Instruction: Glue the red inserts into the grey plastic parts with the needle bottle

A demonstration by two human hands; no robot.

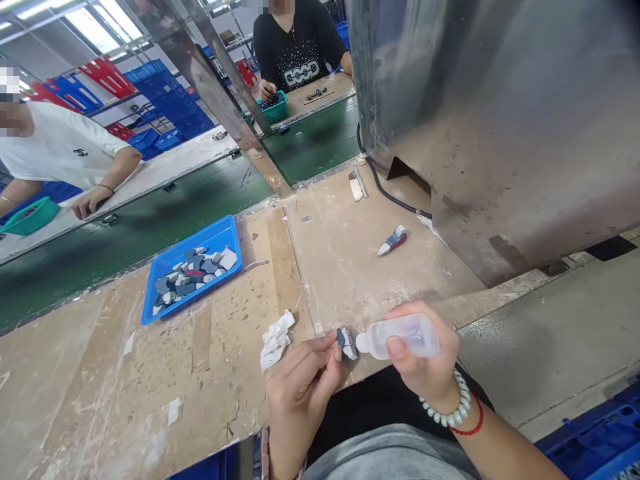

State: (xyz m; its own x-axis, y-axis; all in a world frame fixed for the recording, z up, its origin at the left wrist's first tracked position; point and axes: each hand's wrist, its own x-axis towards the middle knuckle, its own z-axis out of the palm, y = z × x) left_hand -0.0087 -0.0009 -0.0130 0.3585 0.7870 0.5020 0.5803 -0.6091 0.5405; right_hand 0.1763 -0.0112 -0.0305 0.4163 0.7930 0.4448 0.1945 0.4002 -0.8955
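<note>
Near the table's front edge, my left hand pinches a small grey-and-white plastic piece between thumb and fingertips. My right hand is wrapped round a translucent squeeze bottle, tipped on its side with its nozzle pointing left at the piece. The nozzle tip is very close to the piece; whether they touch I cannot tell. A crumpled white tissue lies just beyond my left hand. Farther off, a grey, white and dark red assembled piece rests on the table.
A blue tray of grey and white pieces stands at left on the cardboard-covered table. A large metal housing and a black cable are at right. Beyond runs a green conveyor belt, with two people seated across it.
</note>
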